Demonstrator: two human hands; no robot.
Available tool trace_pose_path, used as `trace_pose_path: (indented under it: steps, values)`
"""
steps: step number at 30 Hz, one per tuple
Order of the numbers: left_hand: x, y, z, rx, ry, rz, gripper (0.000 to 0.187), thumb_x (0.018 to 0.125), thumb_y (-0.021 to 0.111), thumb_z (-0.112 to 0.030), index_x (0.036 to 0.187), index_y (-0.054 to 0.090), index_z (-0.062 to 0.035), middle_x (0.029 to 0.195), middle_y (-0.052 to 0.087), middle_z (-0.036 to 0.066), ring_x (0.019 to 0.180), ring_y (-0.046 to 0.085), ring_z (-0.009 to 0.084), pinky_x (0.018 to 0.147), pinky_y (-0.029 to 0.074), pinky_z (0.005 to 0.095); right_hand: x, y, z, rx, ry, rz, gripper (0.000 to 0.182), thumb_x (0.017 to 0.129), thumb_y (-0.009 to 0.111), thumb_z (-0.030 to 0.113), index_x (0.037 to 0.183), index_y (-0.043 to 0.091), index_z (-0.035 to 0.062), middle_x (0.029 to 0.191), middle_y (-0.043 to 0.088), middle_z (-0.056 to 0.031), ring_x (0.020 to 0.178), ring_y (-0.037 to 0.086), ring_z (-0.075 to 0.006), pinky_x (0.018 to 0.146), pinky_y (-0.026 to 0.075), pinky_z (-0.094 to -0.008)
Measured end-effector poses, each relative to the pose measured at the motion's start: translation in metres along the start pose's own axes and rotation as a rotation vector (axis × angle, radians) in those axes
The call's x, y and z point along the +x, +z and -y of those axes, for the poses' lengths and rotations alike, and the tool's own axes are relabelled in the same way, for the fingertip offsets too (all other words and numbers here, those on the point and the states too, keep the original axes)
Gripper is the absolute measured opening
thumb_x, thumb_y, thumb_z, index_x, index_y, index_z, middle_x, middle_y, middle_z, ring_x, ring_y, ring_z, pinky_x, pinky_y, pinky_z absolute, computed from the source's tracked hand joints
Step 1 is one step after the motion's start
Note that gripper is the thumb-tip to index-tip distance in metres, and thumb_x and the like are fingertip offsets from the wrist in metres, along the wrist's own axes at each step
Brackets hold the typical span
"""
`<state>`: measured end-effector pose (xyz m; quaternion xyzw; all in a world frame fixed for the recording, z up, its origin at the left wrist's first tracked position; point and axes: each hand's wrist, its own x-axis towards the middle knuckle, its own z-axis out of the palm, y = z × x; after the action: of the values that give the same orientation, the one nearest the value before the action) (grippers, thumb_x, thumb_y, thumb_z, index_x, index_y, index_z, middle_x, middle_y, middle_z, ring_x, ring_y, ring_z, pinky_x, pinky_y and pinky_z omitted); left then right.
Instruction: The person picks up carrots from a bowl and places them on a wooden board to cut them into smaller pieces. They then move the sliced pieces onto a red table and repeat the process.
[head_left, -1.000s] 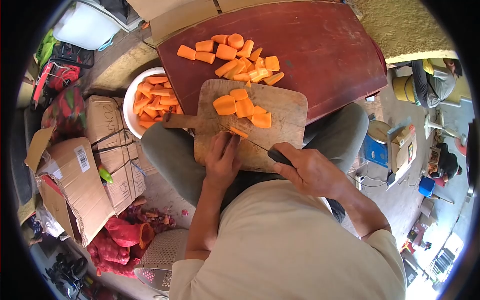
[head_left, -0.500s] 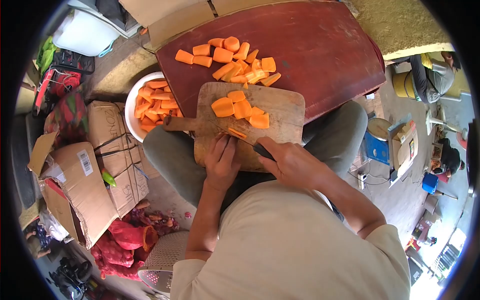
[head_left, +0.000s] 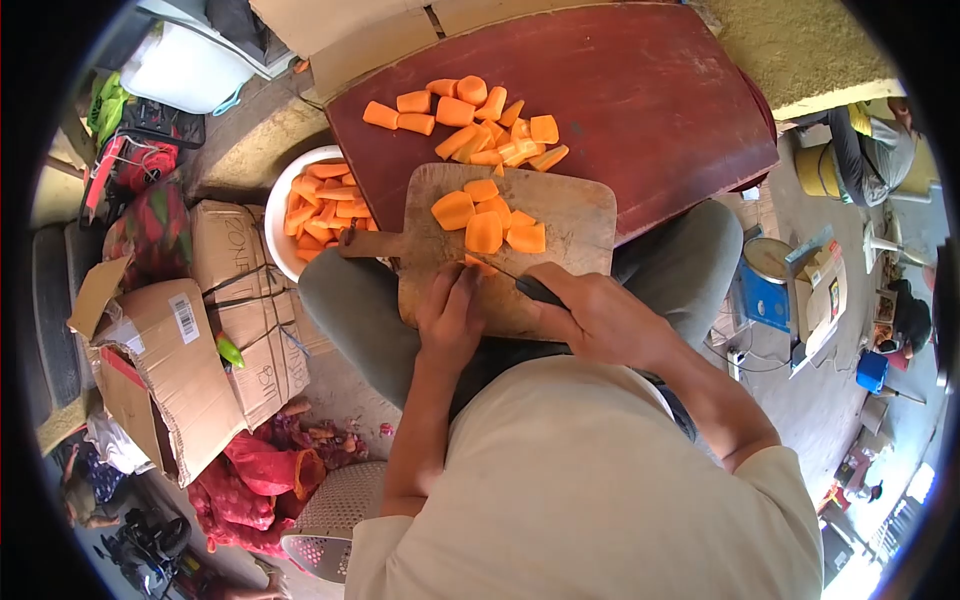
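A wooden cutting board (head_left: 570, 215) with a handle rests over my lap against the red table. Several flat carrot pieces (head_left: 484, 232) lie on its upper half. My right hand (head_left: 600, 315) is closed round the dark handle of a knife (head_left: 538, 290), whose blade points left. Bent fingers of my left hand (head_left: 450, 308) press on a small carrot piece (head_left: 480, 265) beside the blade, partly hidden by the fingers. More cut carrots (head_left: 455, 111) are piled on the red table (head_left: 640, 90) beyond the board.
A white basin (head_left: 277, 225) of carrot pieces stands left of the board. Cardboard boxes (head_left: 185, 375), red mesh sacks (head_left: 235, 490) and a perforated basket (head_left: 335, 515) are at the lower left. A seated person (head_left: 880, 155) is at the far right.
Another carrot slice now lies among the pieces on the board. The piece under my left fingers shows less, and my right hand with the knife has shifted slightly right. The view has shifted a little.
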<state>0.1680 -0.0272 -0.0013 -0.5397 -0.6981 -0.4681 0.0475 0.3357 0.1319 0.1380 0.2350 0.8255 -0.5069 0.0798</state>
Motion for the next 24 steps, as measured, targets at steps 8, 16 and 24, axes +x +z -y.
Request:
trace_pose_path:
  steps: [8, 16, 24]
  values:
    - [0.002, 0.001, 0.002, -0.007, 0.001, 0.009, 0.036, 0.083, 0.073, 0.017, 0.117, 0.073, 0.0053, 0.111, 0.071, 0.02, 0.094, 0.072, 0.0368, 0.079, 0.061, 0.0429, -0.015, -0.002, -0.004, -0.086, -0.008, -0.042, 0.041, 0.11, 0.067, 0.027, 0.138, 0.057, -0.0011, 0.09, 0.072, -0.0274, 0.085, 0.073, -0.0472, 0.075, 0.056, -0.0505]
    - [0.005, 0.0, -0.001, -0.021, -0.015, 0.009, 0.033, 0.086, 0.075, 0.013, 0.118, 0.074, 0.0044, 0.111, 0.071, 0.02, 0.092, 0.073, 0.0358, 0.078, 0.061, 0.0423, -0.011, -0.005, -0.003, -0.041, -0.007, 0.017, 0.043, 0.111, 0.063, 0.032, 0.138, 0.057, -0.0001, 0.088, 0.074, -0.0294, 0.084, 0.074, -0.0502, 0.076, 0.056, -0.0593]
    - [0.002, -0.001, -0.002, -0.026, -0.028, 0.024, 0.036, 0.085, 0.074, 0.014, 0.12, 0.074, 0.0056, 0.113, 0.071, 0.022, 0.093, 0.073, 0.038, 0.079, 0.062, 0.0441, -0.01, -0.003, 0.004, -0.118, -0.029, 0.0, 0.036, 0.11, 0.064, 0.028, 0.131, 0.057, -0.0003, 0.081, 0.073, -0.0267, 0.078, 0.073, -0.0494, 0.07, 0.057, -0.0588]
